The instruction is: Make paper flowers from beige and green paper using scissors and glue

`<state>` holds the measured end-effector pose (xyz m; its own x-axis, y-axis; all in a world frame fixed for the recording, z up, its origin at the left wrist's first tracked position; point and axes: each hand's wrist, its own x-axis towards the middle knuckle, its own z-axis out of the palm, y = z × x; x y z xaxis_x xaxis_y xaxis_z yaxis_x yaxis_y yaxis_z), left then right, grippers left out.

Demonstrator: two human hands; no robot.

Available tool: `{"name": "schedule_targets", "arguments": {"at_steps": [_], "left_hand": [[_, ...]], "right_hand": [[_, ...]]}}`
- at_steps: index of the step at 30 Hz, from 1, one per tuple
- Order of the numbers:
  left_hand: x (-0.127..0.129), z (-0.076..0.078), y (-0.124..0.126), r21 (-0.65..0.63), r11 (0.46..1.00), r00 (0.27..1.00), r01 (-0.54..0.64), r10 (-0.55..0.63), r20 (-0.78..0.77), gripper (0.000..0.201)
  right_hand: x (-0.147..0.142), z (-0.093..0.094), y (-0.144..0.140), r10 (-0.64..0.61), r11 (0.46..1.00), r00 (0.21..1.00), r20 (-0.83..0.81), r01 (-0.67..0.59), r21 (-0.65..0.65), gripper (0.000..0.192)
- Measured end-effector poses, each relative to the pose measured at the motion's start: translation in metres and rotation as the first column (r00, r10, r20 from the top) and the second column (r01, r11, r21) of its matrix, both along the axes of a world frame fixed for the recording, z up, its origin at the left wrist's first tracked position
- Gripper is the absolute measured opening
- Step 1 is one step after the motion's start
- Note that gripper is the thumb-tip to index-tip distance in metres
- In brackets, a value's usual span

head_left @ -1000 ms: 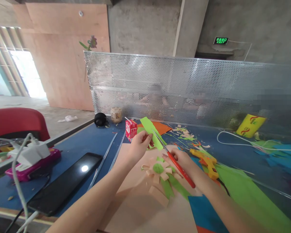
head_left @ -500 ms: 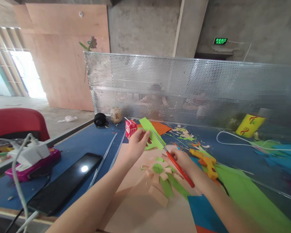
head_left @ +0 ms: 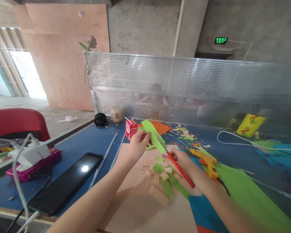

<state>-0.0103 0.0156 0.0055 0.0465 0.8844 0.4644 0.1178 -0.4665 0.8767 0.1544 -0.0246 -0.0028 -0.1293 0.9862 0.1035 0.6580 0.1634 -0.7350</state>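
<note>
My left hand point(head_left: 139, 142) pinches a light green paper strip point(head_left: 153, 134) between thumb and fingers. In my right hand point(head_left: 179, 159) are red-handled scissors point(head_left: 180, 169). Their thin metal blades lie along the green strip, pointing up and left; I cannot tell how far apart the blades are. Below both hands lies a paper flower point(head_left: 158, 168) with a green centre, peach petals and green leaves. It rests on a large peach sheet point(head_left: 133, 207), with a loose peach piece point(head_left: 159, 195) just below it.
Left on the blue table point(head_left: 72, 145) lie a black phone point(head_left: 66, 183) and a purple power strip point(head_left: 26, 170). A red drink carton point(head_left: 131, 128) stands behind my left hand. Right are a yellow glue gun point(head_left: 208, 164), green paper point(head_left: 247, 187) and cables. A perforated metal screen point(head_left: 133, 74) borders the back.
The green strip has shifted slightly right and down, and my left hand has moved a little with it. The scissors stay nearly in place in my right hand.
</note>
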Motion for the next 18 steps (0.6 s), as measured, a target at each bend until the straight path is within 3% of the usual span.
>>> {"name": "schedule_targets", "arguments": {"at_steps": [10, 18], "left_hand": [[-0.001, -0.0004, 0.0009, -0.017, 1.0, 1.0, -0.017, 0.017, 0.002, 0.021], [0.0018, 0.0028, -0.0047, -0.041, 0.998, 0.998, 0.049, -0.05, -0.03, 0.02]], "right_hand": [[-0.0011, -0.0004, 0.0007, -0.052, 0.997, 0.998, 0.044, 0.05, 0.052, 0.035], [0.0022, -0.0022, 0.0044, 0.005, 0.999, 1.0, -0.006, -0.005, -0.04, 0.029]]}}
